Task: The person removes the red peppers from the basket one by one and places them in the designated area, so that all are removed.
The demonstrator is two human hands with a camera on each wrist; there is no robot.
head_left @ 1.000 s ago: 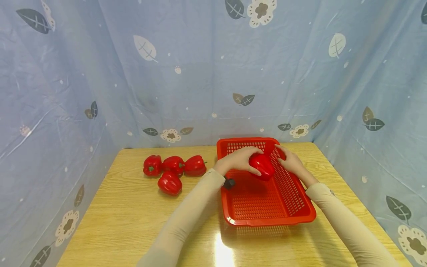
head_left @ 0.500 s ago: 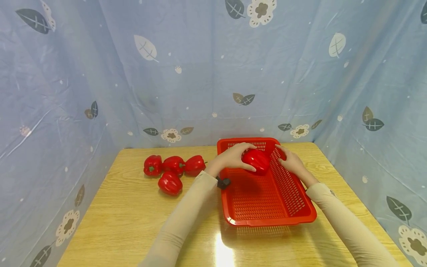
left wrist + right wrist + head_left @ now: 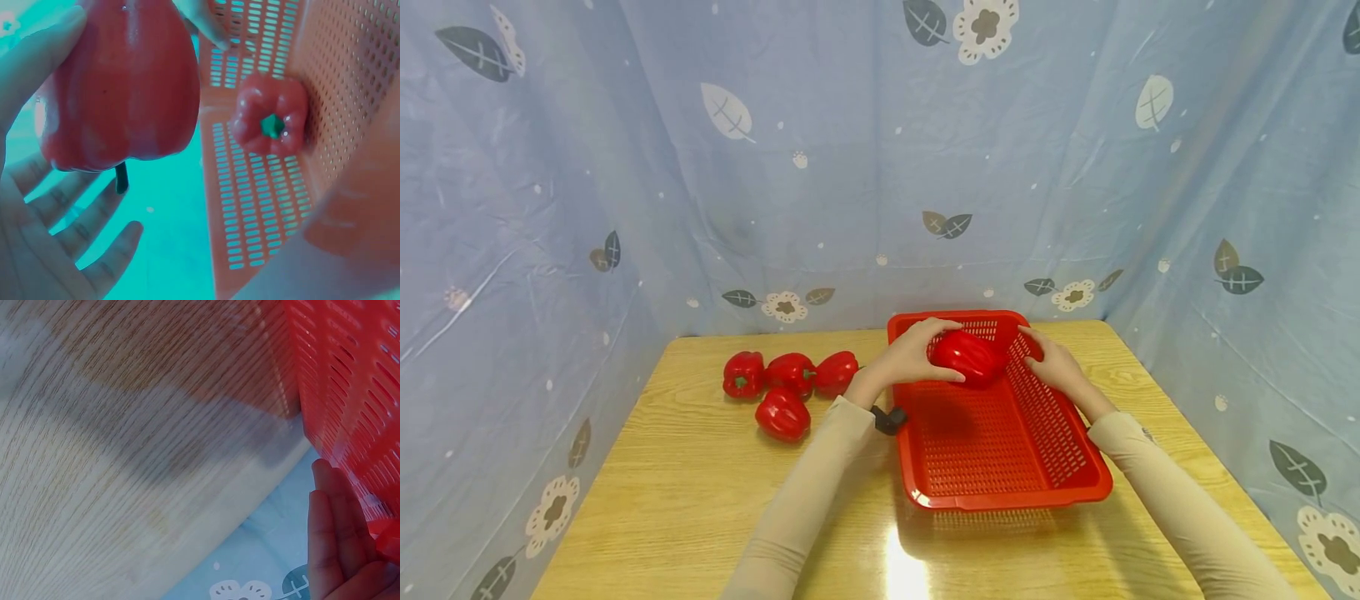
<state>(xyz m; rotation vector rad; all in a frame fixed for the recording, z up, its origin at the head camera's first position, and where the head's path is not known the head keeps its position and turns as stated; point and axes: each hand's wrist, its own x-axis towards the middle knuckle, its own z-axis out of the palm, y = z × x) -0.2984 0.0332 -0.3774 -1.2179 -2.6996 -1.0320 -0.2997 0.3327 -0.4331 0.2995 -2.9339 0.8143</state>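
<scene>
A red bell pepper is in my left hand, held between thumb and fingers over the back left of the red plastic basket. Its green stem points down between the fingers in the left wrist view. Another red bell pepper lies in the basket, stem toward the left wrist camera; the head view mostly hides it behind the held one. My right hand grips the basket's right rim, thumb over the edge and fingers along the outside of the slotted wall.
Several more red bell peppers sit grouped on the wooden table, left of the basket. A blue patterned curtain hangs behind the table and along both sides. The left wrist carries a black device.
My left hand has moved left and slightly back with the bell pepper, from the basket's middle toward its left rim. The right hand and basket have stayed in place.
</scene>
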